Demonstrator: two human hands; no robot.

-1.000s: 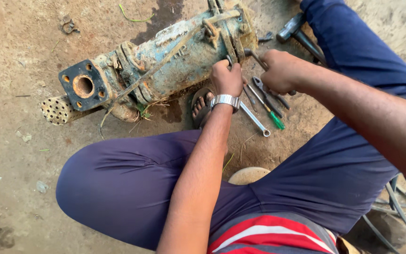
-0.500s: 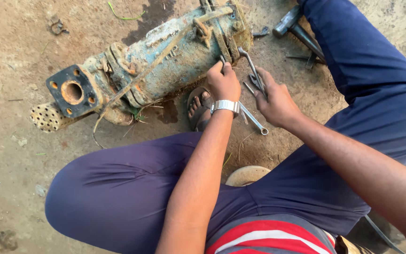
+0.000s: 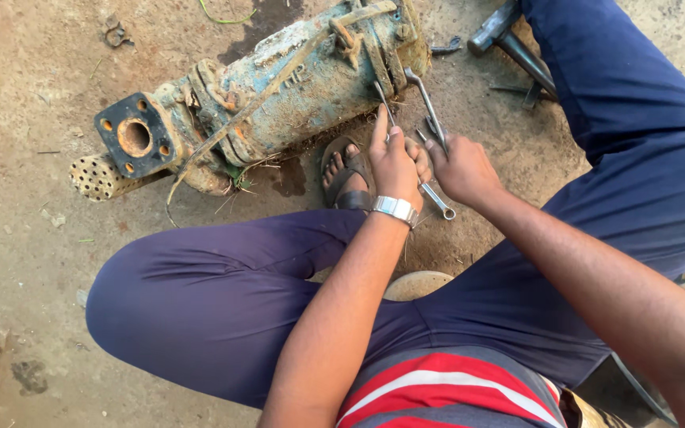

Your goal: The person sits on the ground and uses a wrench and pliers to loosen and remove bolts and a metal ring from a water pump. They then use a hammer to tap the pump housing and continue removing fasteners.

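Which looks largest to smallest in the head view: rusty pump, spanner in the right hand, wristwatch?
1. Rusty pump
2. Spanner in the right hand
3. Wristwatch, slightly nearer the camera yet plainly smallest.

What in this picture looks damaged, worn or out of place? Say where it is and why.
The blue-green metal pump body lying on its side on the dirt ground looks badly worn: paint flaking, rust around the black square flange, dried roots clinging. The right hand grips a steel spanner; the left hand holds a thin tool.
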